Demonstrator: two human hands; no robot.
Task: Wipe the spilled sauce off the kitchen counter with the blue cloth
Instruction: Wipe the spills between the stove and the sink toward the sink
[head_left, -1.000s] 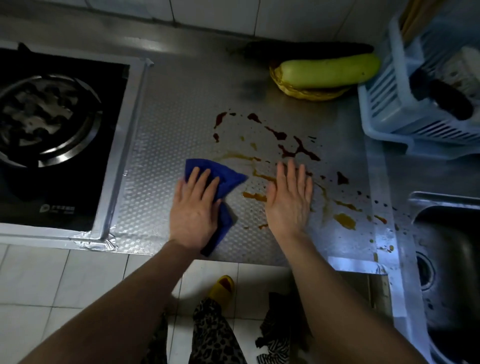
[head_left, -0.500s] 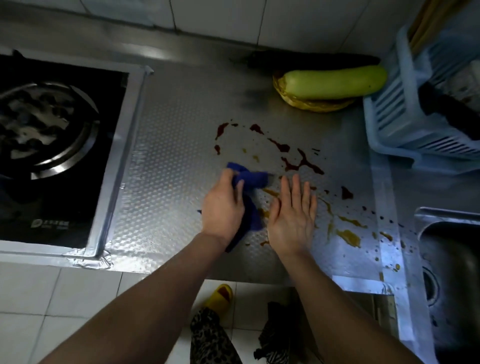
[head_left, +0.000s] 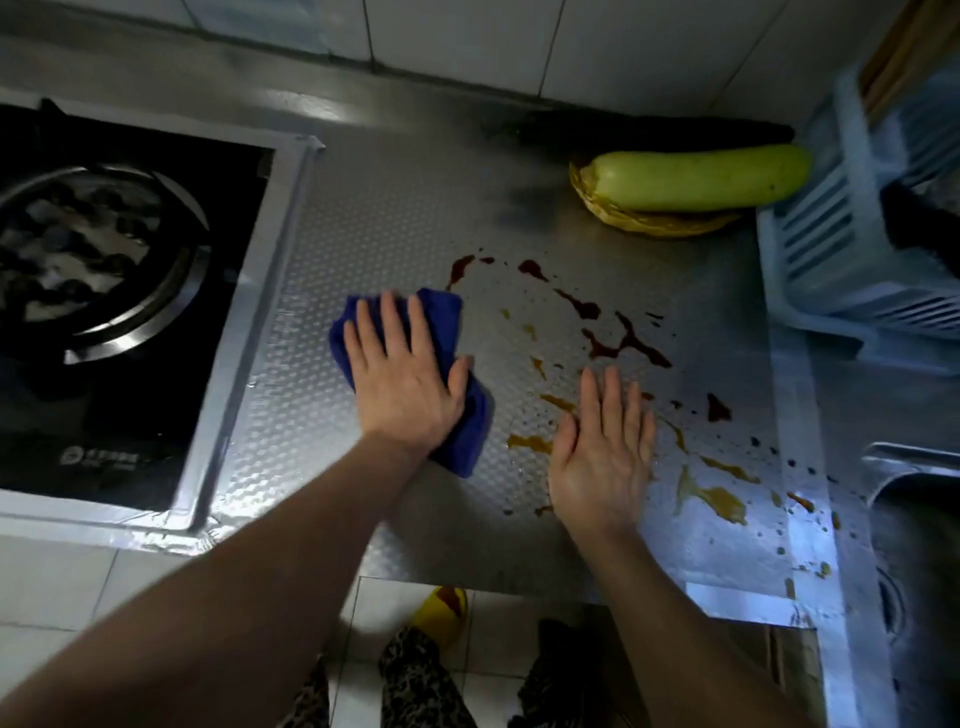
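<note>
My left hand (head_left: 402, 376) lies flat on the blue cloth (head_left: 447, 317) and presses it onto the dimpled steel counter (head_left: 363, 234), at the left edge of the spill. Dark red sauce streaks (head_left: 623, 340) and orange-brown blobs (head_left: 719, 501) spread across the counter to the right. My right hand (head_left: 602, 449) rests flat with fingers apart on the counter among the orange drips, holding nothing. Part of the cloth is hidden under my left palm.
A black gas hob (head_left: 104, 291) fills the left. A pale green gourd (head_left: 696, 176) lies on a yellow wicker dish (head_left: 654, 221) at the back, beside a light blue plastic rack (head_left: 841, 249). A sink (head_left: 919, 519) opens at the right. The counter's front edge is near my wrists.
My left hand has slid the cloth to the left and away from me, and it now lies flat rather than bunched. My right hand has stayed flat in about the same place.
</note>
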